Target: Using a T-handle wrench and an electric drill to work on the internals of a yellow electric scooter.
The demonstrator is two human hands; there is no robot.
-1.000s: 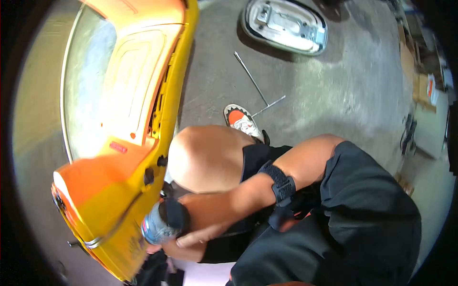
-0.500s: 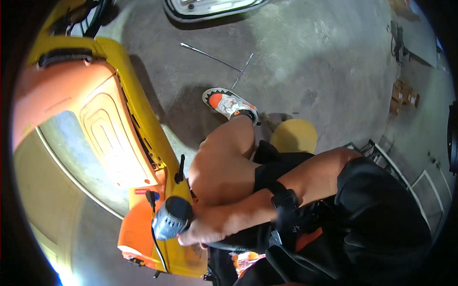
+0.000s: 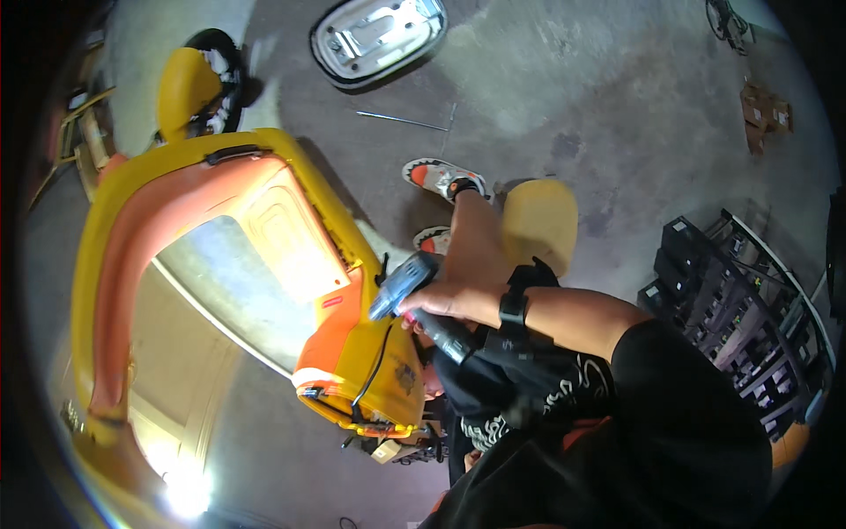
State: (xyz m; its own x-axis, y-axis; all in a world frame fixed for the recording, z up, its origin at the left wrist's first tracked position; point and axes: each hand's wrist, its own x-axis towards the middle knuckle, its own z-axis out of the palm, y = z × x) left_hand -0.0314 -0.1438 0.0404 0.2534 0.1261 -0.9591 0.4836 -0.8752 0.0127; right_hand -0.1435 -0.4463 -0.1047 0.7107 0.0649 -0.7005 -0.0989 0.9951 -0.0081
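Observation:
My right hand (image 3: 441, 300) is closed round a blue and black cordless drill (image 3: 404, 284), held just above the near end of a yellow and orange scooter body (image 3: 304, 145). A black cable (image 3: 374, 370) hangs over the orange and yellow panel beside the drill. On that same side a small black lever (image 3: 382, 268) sticks up from the shell. I cannot make out the drill's tip against the body. No clear part of my left hand shows.
A wheel with a yellow mudguard (image 3: 189, 88) sits beyond the body. Upturned on the floor lies a scooter seat (image 3: 379, 40), near a T-handle wrench (image 3: 401, 120). To the right are a yellow stool (image 3: 540, 225), a dark rack (image 3: 749, 326) and cardboard boxes (image 3: 765, 116).
My view has shifted, so more of the scooter body, the seat and the rack show. My right hand, still on the drill, has turned it and brought it up and to the right in view.

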